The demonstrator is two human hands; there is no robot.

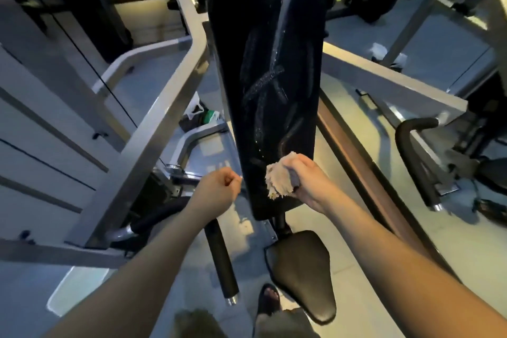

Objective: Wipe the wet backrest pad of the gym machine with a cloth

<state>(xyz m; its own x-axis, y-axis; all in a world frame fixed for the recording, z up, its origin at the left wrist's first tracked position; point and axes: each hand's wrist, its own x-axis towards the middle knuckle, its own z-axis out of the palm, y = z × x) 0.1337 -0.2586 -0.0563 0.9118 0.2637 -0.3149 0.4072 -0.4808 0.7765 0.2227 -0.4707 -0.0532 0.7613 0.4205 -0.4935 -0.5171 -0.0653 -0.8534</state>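
A tall black backrest pad [270, 44] stands in the middle of the view, with shiny wet streaks running down its face. My right hand [304, 178] grips a bunched pale cloth [277, 180] and holds it against the pad's lower right part. My left hand [219, 185] hovers just left of the pad's lower edge with its fingers curled; it holds nothing that I can make out.
The black seat pad [304, 269] sits below the backrest. Grey frame beams [164, 123] run on both sides. A black padded handle bar [222, 263] points toward me at lower centre, and another curved handle [411, 151] stands at the right. A bag [200, 115] lies on the floor behind.
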